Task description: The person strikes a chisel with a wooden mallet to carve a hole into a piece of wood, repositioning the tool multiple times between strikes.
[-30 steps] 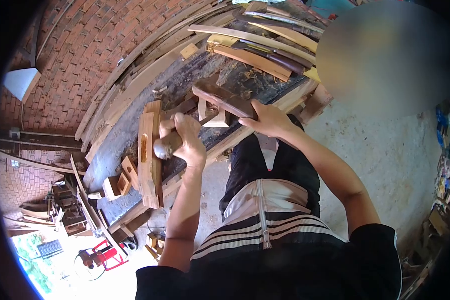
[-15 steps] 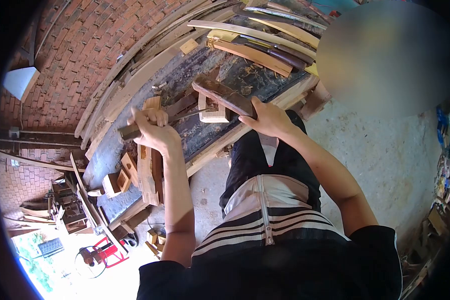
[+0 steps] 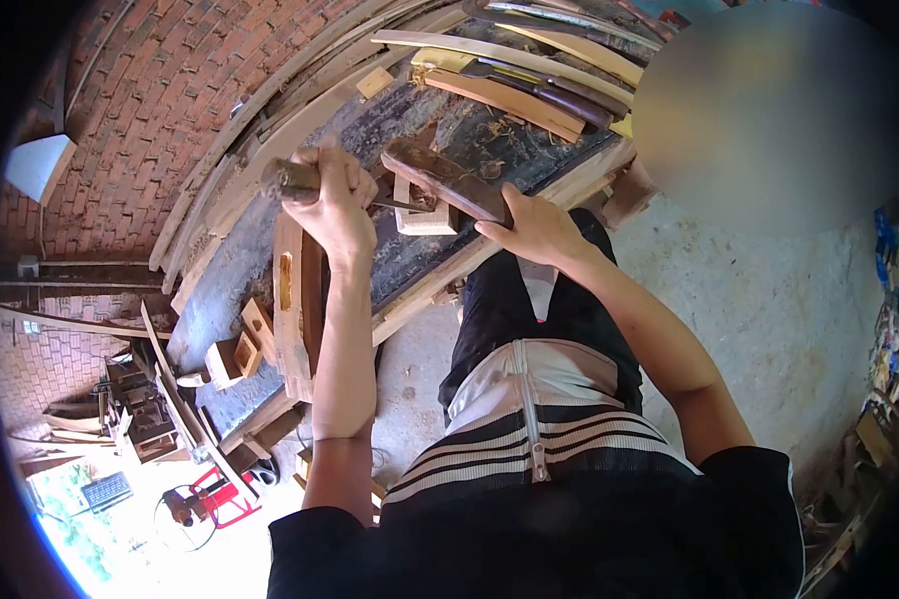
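Note:
My left hand (image 3: 335, 210) is wrapped round the wooden handle of a chisel (image 3: 293, 182). The chisel's thin blade runs right to a pale wooden block (image 3: 430, 222), with its tip at the hollow in the block's top. In my right hand (image 3: 537, 232) is one end of a thick, dark wooden bar (image 3: 440, 178). The bar slants up and left over the block, hiding part of it. Below my left forearm's near side lies a timber with a slot cut in it (image 3: 288, 329).
The dark workbench (image 3: 370, 125) carries shavings and long curved boards (image 3: 270, 150) along its back. More chisels (image 3: 569, 98) rest on planks at the upper right. Small hollowed blocks (image 3: 232, 361) sit at the left end. A blurred round patch covers the upper right.
My left hand has moved up and slightly right, tilting the chisel handle higher, while its blade stays at the block. My right hand and the dark bar have barely shifted.

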Action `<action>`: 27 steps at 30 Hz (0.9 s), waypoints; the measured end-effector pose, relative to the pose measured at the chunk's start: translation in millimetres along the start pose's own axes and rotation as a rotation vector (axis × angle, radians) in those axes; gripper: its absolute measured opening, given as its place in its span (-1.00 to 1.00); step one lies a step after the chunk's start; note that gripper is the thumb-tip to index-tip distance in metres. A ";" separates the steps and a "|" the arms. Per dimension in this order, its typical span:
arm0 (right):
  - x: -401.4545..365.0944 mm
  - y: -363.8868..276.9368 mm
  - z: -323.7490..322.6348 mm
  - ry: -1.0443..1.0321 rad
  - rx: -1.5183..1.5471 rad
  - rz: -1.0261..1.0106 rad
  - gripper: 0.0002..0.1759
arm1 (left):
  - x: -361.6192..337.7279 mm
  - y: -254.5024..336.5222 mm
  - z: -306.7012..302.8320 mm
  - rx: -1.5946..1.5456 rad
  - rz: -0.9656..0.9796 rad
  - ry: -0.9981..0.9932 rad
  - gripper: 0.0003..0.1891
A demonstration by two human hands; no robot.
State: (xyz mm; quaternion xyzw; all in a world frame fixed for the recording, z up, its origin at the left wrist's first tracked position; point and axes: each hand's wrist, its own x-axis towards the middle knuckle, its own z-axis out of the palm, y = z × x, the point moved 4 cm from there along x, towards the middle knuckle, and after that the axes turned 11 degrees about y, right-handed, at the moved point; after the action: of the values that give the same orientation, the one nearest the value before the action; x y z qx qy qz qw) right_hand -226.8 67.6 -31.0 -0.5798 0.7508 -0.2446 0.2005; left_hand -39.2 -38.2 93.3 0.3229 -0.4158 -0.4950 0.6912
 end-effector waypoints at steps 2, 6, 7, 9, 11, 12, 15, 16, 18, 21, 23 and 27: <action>0.2 1.4 1.4 0.019 -0.002 -0.010 -0.33 | 0.2 -2.6 5.3 0.052 0.010 0.022 -0.74; -1.8 1.1 3.8 0.046 -0.005 -0.031 -0.34 | -7.7 -3.0 16.9 0.129 0.059 0.058 -0.71; -2.1 1.8 5.6 0.066 -0.003 -0.045 -0.34 | -7.9 -2.9 17.5 0.138 0.100 0.044 -0.69; -3.0 1.2 2.2 0.088 -0.007 -0.056 -0.34 | -6.1 -3.0 15.4 0.105 0.069 0.054 -0.69; -3.0 0.4 1.8 0.070 -0.020 -0.038 -0.34 | -3.0 -1.9 11.9 0.077 0.038 0.064 -0.70; -3.0 1.1 2.8 0.071 -0.020 -0.038 -0.34 | -1.0 -0.8 10.0 0.055 0.035 0.073 -0.70; -2.5 2.8 4.9 0.077 -0.015 -0.053 -0.34 | 0.9 -6.3 8.5 0.047 0.047 0.072 -0.70; -2.0 3.5 5.9 0.071 -0.018 -0.045 -0.34 | 0.9 -8.2 7.3 0.063 0.064 0.063 -0.70; -1.3 2.3 6.4 0.065 -0.019 -0.035 -0.33 | 0.1 -9.0 7.5 0.065 0.042 0.062 -0.70; -3.7 3.6 5.9 0.059 -0.030 -0.021 -0.33 | -2.6 -11.9 9.7 0.066 0.017 0.048 -0.70; -3.5 3.0 5.8 0.053 -0.019 -0.026 -0.35 | -3.9 -11.2 8.4 0.075 0.030 0.044 -0.69; 2.7 -0.9 -2.1 0.034 0.020 -0.045 -0.32 | -12.7 -13.3 6.0 0.169 0.119 0.080 -0.69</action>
State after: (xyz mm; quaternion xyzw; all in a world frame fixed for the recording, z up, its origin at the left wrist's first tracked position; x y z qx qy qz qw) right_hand -228.0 65.0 -28.9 -0.5902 0.7385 -0.2664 0.1880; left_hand -52.2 -30.3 81.3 0.3742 -0.4468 -0.4030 0.7056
